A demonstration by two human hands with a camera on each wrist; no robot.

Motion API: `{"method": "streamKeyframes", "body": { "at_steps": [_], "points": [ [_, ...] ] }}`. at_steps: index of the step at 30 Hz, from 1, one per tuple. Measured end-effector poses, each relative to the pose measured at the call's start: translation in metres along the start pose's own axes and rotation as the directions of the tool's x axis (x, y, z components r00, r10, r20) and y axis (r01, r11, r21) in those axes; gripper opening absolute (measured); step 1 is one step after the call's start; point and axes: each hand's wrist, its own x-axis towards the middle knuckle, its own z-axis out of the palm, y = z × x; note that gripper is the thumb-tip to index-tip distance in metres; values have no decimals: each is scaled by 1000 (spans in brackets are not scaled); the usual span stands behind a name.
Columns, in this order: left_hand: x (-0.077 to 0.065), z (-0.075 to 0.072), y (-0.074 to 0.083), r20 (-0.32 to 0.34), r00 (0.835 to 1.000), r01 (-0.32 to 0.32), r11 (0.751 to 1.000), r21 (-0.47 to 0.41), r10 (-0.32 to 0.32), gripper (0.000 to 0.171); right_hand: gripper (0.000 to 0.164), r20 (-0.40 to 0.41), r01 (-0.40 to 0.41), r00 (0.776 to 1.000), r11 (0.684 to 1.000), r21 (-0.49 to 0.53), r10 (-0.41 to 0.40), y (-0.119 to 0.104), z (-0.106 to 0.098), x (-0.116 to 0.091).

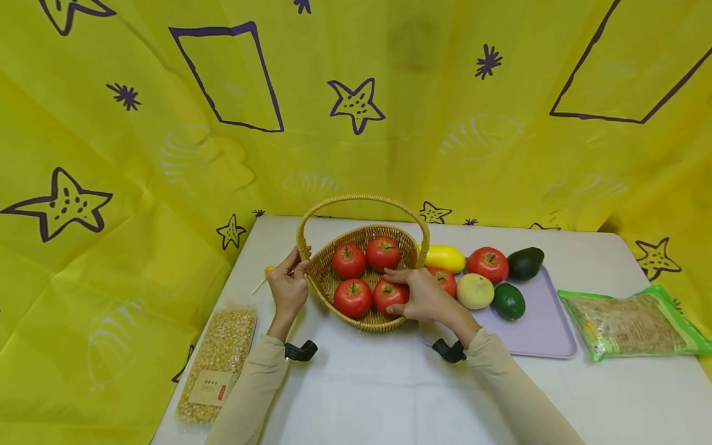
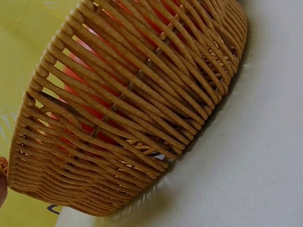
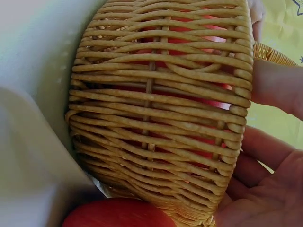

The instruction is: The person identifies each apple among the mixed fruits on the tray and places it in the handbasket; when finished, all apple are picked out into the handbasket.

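Observation:
A woven wicker basket (image 1: 328, 290) with a tall arched handle (image 1: 361, 198) stands on the white table, with several red apples (image 1: 348, 261) in it. At its left end, my left hand (image 1: 289, 287) holds the basket where the handle meets the rim. My right hand (image 1: 425, 296) reaches over the right rim and grips the front-right apple (image 1: 387, 295), thumb in front and fingers behind. In the right wrist view, the fingers (image 3: 267, 146) pass over the rim, and the weave hides most of the apple. The left wrist view shows the basket's side (image 2: 128, 94) close up.
Right of the basket, a lilac tray (image 1: 536, 337) bears two red apples (image 1: 487, 264), a yellow oblong vegetable (image 1: 447, 258), a pale round one (image 1: 474, 291), an avocado (image 1: 525, 264) and a green fruit (image 1: 508, 301). Packaged goods flank these: a noodle-like bag (image 1: 639, 324) right, corn kernels (image 1: 222, 346) left.

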Motion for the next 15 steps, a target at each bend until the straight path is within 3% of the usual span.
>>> {"method": "streamKeyframes", "body": {
  "at_steps": [9,15],
  "points": [
    [0,-2,-1,27,1000,-1,999,-49,3,40,65,-14,5,1000,1000,-31,-5,-4,-2,-3],
    [0,-4,-2,29,1000,1,999,-37,0,40,61,-19,37,999,999,-20,-37,-5,-7,-9]
  ]
}}
